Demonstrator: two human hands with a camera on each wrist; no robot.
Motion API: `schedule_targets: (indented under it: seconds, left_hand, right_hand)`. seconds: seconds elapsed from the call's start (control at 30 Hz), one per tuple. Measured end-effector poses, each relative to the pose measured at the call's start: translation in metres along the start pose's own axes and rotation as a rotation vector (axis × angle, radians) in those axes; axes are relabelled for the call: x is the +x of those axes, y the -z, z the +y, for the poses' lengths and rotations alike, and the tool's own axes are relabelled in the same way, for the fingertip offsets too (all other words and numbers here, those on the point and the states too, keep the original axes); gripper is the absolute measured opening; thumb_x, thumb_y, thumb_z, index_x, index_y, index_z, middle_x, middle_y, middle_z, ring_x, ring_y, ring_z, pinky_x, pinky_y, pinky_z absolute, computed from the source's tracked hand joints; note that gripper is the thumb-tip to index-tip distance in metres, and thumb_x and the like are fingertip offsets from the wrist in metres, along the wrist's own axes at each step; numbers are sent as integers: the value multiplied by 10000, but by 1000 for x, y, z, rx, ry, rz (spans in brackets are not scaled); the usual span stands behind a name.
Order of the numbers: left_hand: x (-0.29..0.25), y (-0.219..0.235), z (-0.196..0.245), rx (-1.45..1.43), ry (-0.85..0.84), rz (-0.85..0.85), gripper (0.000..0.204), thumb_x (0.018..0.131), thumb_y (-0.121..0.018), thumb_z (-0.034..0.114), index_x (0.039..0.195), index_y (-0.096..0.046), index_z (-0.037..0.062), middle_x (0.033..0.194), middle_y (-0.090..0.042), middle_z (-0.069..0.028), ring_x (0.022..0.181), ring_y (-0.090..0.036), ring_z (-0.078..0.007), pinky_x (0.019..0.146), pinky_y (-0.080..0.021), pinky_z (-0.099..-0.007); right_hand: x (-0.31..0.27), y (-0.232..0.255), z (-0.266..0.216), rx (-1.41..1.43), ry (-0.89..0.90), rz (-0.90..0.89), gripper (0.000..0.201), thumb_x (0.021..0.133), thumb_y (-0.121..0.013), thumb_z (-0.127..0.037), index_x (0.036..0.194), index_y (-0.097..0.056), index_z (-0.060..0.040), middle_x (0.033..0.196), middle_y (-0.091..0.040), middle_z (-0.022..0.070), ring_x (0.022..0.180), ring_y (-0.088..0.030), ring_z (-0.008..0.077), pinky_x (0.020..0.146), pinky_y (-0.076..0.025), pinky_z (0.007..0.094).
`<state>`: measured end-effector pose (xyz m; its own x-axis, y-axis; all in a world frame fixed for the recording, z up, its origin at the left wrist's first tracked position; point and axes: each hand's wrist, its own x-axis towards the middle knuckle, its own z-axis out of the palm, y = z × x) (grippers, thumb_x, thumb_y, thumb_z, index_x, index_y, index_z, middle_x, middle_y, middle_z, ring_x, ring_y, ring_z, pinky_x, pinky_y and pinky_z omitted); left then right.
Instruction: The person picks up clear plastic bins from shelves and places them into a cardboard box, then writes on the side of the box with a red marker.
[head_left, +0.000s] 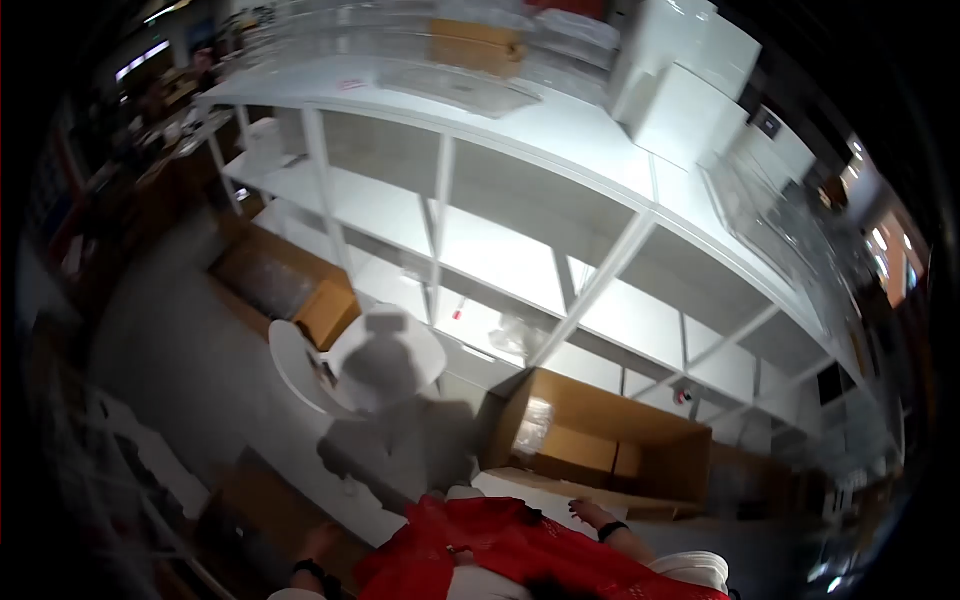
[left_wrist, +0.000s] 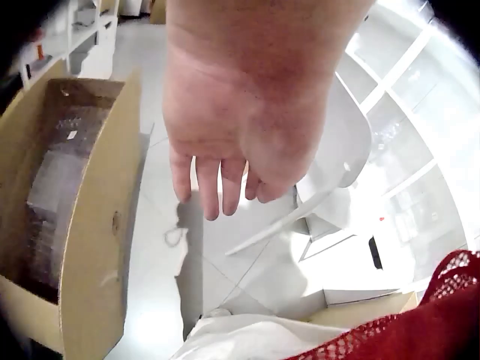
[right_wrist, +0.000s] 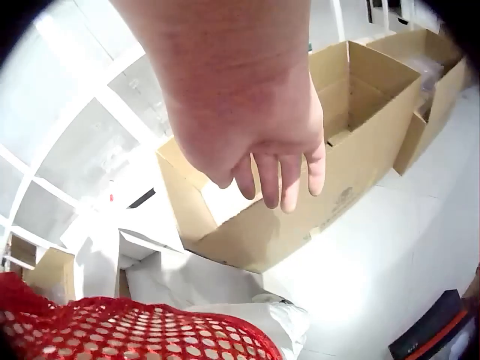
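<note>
In the left wrist view the left hand (left_wrist: 240,127) hangs with its fingers relaxed and holds nothing, over the floor between an open cardboard box (left_wrist: 97,225) and a white chair (left_wrist: 349,142). The head view shows this hand (head_left: 318,545), blurred, low at the left of the red garment (head_left: 480,530). With loose fingers, the right hand (right_wrist: 251,127) hangs empty in front of a large open cardboard box (right_wrist: 360,150) in the right wrist view. In the head view that hand (head_left: 595,515) is just below the near side of the box (head_left: 640,440).
A long white shelf unit (head_left: 560,145) spans the head view, with clear plastic pieces, a small brown box (head_left: 475,48) and white boxes (head_left: 690,110) on top. Another cardboard box (head_left: 325,310) stands by the white chair (head_left: 425,350). A dark object (right_wrist: 431,326) lies on the floor.
</note>
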<state>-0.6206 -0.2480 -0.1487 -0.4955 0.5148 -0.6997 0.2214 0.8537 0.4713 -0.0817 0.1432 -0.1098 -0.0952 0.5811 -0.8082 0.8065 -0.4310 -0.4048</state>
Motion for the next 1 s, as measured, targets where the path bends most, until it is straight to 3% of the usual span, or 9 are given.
schedule_targets:
  seconds: [0.33,0.47,0.5,0.63,0.73,0.8,0.93,0.97,1.0]
  left_hand:
    - [-54,-56,-69,44,195,-59,307,856,-504,247,1080,-579,52,1045,-592,-153,967,-567,-296,796,-457,-379]
    - [-57,-52,-61,-3,261,-16,293,853,-508,242,1062,-586,53,1010,-601,-160,935,-578,-297,769,-465,-382]
    - [-55,-50,-54,-20,264,2,289,852,-509,241,1057,-588,53,1001,-603,-161,926,-581,-297,763,-467,-382]
    - [-27,-21,2,-90,223,143,276,849,-513,236,1039,-595,54,966,-611,-167,893,-593,-298,736,-475,-385]
    - [-6,16,50,-181,182,306,266,847,-516,233,1025,-601,54,939,-617,-172,869,-602,-299,715,-481,-388]
    - [-3,39,66,-252,146,407,260,845,-518,231,1016,-604,55,922,-622,-175,852,-608,-300,702,-485,-389]
    - [10,54,44,-468,-39,537,218,851,-506,200,987,-609,64,859,-624,-171,782,-609,-315,678,-483,-403]
    - [20,37,12,-557,-70,575,217,850,-507,195,990,-608,64,868,-624,-170,794,-608,-315,687,-482,-401]
    - [23,16,-19,-544,-46,561,218,848,-508,194,987,-608,59,879,-623,-170,806,-606,-313,694,-481,-398]
  right_hand:
    - [45,-10,-119,-140,121,-157,393,892,-467,-319,1115,-552,-7,980,-620,97,831,-603,194,643,-466,303]
    - [-2,-4,-211,-445,215,-135,427,871,-491,-356,1090,-575,1,974,-621,168,888,-601,265,747,-460,358]
    - [-23,-1,-237,-294,195,-144,398,864,-483,-333,995,-618,18,959,-621,204,927,-588,300,790,-440,382]
    - [63,3,-245,-284,142,-119,360,892,-427,-290,1019,-596,1,907,-634,162,856,-601,264,766,-476,365]
    - [185,2,-218,-81,173,-216,324,844,-482,-278,1003,-587,-15,855,-635,73,651,-600,176,500,-458,299]
    - [181,0,-264,-167,131,-208,329,853,-491,-291,978,-584,-2,837,-635,83,639,-599,168,486,-450,280]
    - [184,-35,-345,-217,249,-248,340,854,-495,-317,970,-586,-11,845,-641,90,660,-603,164,525,-471,290]
    - [206,-46,-351,-210,375,-335,337,859,-494,-308,996,-581,-14,850,-642,114,713,-618,227,595,-496,350]
    - [237,-61,-363,-571,688,-257,332,857,-498,-299,1006,-578,-12,842,-639,127,727,-615,257,623,-496,367]
